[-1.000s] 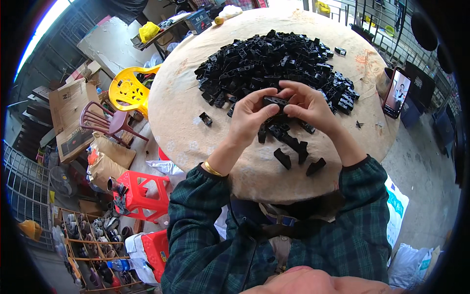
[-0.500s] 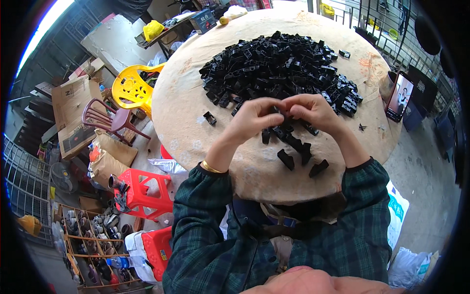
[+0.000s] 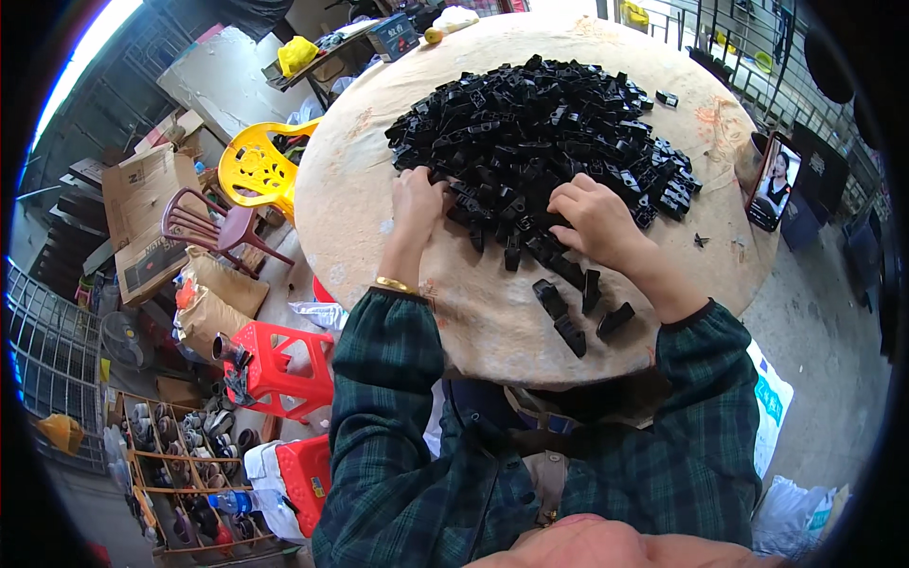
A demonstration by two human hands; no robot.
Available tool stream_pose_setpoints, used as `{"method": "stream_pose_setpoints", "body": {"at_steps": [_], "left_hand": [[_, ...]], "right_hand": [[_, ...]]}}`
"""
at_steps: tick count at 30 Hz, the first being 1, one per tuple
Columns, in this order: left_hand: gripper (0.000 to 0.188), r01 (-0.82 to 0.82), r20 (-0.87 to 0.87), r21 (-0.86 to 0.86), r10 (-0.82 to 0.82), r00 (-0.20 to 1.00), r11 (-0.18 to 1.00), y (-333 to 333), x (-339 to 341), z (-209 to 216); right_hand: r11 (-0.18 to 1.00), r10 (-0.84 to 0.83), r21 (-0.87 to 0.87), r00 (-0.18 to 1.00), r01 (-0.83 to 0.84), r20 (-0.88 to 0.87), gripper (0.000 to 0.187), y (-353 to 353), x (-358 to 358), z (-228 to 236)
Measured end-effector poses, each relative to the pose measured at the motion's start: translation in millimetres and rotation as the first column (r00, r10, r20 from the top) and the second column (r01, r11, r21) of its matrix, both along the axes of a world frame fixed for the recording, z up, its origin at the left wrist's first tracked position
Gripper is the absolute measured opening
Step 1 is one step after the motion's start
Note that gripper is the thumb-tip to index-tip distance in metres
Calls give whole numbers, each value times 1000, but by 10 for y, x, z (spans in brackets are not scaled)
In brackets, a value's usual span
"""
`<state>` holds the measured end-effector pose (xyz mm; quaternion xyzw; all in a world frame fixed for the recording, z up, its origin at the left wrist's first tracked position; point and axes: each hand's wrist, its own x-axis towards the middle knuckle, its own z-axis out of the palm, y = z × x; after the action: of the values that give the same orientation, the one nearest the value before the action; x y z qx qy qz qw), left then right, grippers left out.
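Observation:
A big heap of small black plastic pieces (image 3: 530, 123) covers the middle of the round table (image 3: 350, 189). At the heap's left edge, my left hand (image 3: 415, 201) rests palm down, fingers bent against the pieces; what they grip is hidden. My right hand (image 3: 598, 223) lies on the heap's near right side. Its fingers and thumb are curled in among the black pieces, and I cannot make out what is between them. Closer to me on the cloth lie several separate pieces, among them an angled one (image 3: 570, 335) and one to its right (image 3: 616, 322).
A phone (image 3: 775, 183) leans against a cup (image 3: 755, 156) at the table's right edge. A single black piece (image 3: 667, 98) sits beyond the heap. Left of the table stand a yellow chair (image 3: 251, 170), a maroon chair (image 3: 227, 227) and red stools (image 3: 284, 364).
My hands were together above the heap's near edge; they have moved apart and down to the pieces. Another black piece now lies on the near cloth. My left hand covers where a loose piece lay.

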<state>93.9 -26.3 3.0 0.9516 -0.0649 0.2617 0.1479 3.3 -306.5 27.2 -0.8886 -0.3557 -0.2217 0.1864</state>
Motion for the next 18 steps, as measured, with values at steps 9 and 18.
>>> {"method": "stream_pose_setpoints", "body": {"at_steps": [9, 18], "left_hand": [[23, 200, -98, -759, -412, 906, 620, -239, -220, 253], [28, 13, 125, -990, -857, 500, -137, -955, -724, 210]], "right_hand": [[823, 71, 550, 933, 146, -353, 19, -35, 20, 26], [481, 339, 856, 861, 187, -378, 22, 74, 4, -29]]}}
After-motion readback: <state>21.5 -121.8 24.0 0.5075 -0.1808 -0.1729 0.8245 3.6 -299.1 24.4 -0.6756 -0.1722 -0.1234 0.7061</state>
